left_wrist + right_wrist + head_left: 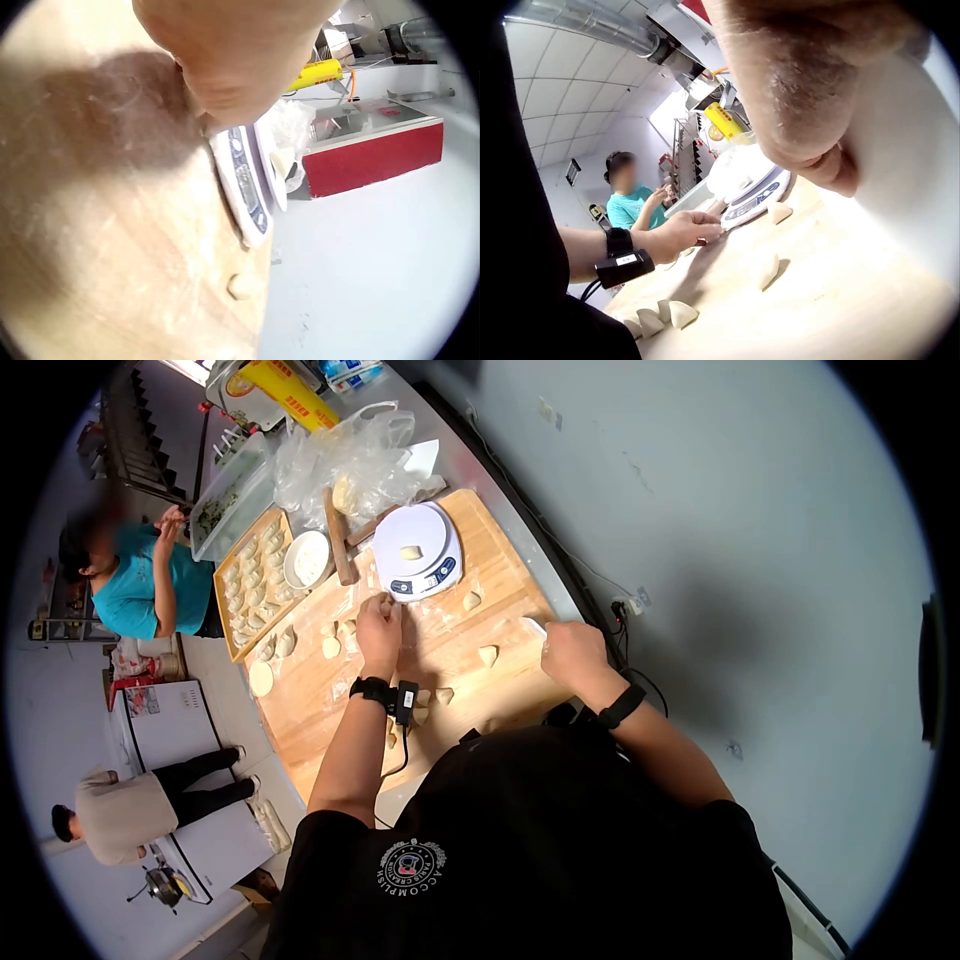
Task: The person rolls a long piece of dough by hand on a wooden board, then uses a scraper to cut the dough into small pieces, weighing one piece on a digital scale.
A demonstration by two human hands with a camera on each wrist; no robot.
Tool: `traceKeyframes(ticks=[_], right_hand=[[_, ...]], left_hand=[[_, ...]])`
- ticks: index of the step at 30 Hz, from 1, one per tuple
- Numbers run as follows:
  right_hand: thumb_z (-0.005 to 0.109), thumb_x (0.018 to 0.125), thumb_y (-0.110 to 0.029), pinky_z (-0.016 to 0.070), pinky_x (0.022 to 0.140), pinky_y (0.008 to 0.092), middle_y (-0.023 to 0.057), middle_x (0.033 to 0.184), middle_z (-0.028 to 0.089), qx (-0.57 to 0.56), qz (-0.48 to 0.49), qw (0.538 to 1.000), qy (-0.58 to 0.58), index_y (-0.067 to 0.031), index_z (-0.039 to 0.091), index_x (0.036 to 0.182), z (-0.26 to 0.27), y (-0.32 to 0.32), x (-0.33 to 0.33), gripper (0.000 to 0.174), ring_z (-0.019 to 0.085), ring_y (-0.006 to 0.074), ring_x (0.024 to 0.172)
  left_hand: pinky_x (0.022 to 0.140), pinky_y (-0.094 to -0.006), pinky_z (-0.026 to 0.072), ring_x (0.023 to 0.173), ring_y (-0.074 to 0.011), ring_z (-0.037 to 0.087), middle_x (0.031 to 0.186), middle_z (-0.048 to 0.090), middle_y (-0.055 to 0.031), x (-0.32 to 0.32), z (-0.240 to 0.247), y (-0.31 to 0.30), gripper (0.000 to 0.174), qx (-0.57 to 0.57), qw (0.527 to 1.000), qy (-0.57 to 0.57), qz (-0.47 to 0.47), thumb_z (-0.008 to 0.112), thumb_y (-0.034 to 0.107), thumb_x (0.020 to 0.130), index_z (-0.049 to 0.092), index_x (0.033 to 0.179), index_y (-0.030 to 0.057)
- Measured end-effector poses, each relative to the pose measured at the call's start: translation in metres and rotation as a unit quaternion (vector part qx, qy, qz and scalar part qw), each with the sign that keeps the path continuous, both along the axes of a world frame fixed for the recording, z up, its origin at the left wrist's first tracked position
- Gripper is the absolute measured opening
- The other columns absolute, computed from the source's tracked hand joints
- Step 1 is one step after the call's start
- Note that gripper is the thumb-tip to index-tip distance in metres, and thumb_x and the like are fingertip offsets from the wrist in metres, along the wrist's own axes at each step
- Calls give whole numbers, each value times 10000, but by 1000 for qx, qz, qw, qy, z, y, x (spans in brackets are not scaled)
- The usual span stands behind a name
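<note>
My left hand [379,632] is at the near edge of a white digital kitchen scale [440,578], fingers bent and fingertips right by its front; I cannot tell whether they pinch anything. A small piece of dough [410,552] lies on the scale's round plate. On the right of the wooden board [480,690], my right hand [575,657] grips a white scraper [533,626], its blade pointing toward the scale. One cut dough piece [488,655] sits between the hands, another [472,600] close to the scale. More dough pieces [681,313] lie by my left forearm.
A wooden tray [237,646] of filled dumplings stands at the left, beside a bowl of flour [308,560]. A rolling pin [339,538], plastic bags [345,455] and a clear bin [232,500] are behind. One person [150,585] stands across the table; another [130,815] stands farther off.
</note>
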State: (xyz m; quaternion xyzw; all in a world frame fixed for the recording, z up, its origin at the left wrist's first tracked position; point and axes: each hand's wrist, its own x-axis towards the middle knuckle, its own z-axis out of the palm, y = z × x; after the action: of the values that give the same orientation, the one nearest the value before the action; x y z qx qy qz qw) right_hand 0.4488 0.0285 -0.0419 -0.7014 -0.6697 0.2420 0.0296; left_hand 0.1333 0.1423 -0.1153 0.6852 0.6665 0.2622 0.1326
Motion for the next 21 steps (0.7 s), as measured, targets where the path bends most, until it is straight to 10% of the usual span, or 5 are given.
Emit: traceKeyframes(ticks=[6, 21], right_hand=[[621, 818, -124, 544, 748, 498, 186, 825, 702, 27, 7, 1000, 3, -32, 701, 847, -4, 0, 2, 125, 688, 381, 805], [639, 838, -157, 549, 730, 495, 178, 804, 697, 28, 2, 1000, -13, -44, 692, 841, -6, -2, 0, 125, 690, 381, 788]], left_hand=[[902, -433, 526, 1025, -353, 640, 1123, 687, -130, -21, 1, -8, 212, 26, 987, 155, 14, 678, 115, 865, 721, 1065, 63], [1051, -420, 481, 1223, -384, 581, 1348, 607, -193, 31, 49, 70, 426, 71, 983, -6, -170, 578, -40, 798, 687, 1193, 76]])
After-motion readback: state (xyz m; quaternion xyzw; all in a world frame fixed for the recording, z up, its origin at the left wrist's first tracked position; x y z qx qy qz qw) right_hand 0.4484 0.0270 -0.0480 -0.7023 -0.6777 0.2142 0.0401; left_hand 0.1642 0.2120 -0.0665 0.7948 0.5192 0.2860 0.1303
